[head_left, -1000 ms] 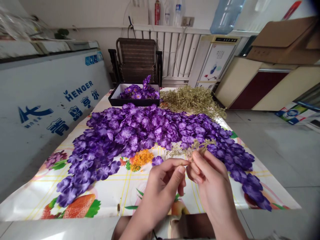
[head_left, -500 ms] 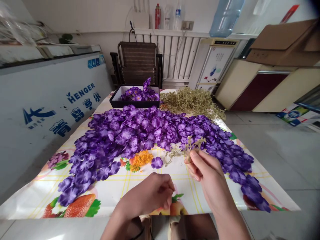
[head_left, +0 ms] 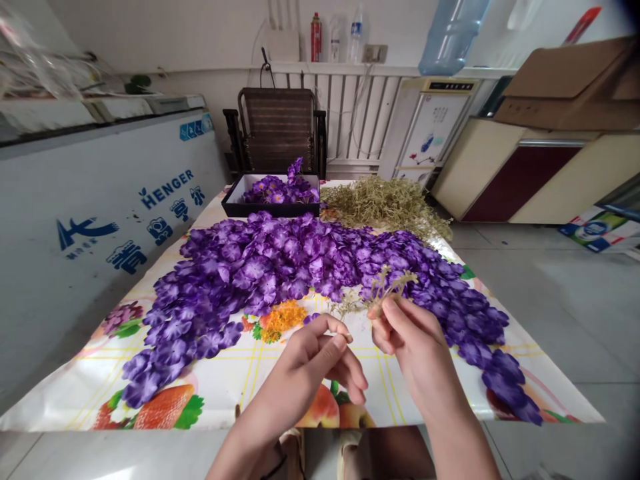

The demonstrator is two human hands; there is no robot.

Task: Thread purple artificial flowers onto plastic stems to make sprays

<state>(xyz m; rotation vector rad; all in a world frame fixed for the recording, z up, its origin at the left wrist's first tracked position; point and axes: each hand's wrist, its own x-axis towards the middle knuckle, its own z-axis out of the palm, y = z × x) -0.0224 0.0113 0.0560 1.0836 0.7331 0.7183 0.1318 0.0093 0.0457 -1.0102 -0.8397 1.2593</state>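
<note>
My right hand [head_left: 407,327] pinches a pale green artificial stem sprig [head_left: 395,285], whose branched tips point up and away. Left of it, my left hand [head_left: 320,360] has its thumb and forefinger pressed together on something tiny at the fingertips, too small to name; its other fingers are loosely curled. The hands are apart. Behind the left hand a single purple petal piece [head_left: 311,319] is mostly covered. Orange flower centres [head_left: 284,319] lie in a small heap beyond it. Loose pale green stems [head_left: 347,305] rest beside the right hand.
Purple fabric petals [head_left: 270,263] spread in a wide arc across the flowered tablecloth [head_left: 210,380]. At the far edge stand a black box [head_left: 270,208] with finished purple flowers [head_left: 275,190] and a heap of green stems [head_left: 385,203]. A chair [head_left: 277,127] stands behind.
My left hand has turned and lifted from a curled position, bringing its pinched thumb and forefinger up and covering most of the single petal piece. My right hand stays nearly in place with the sprig.
</note>
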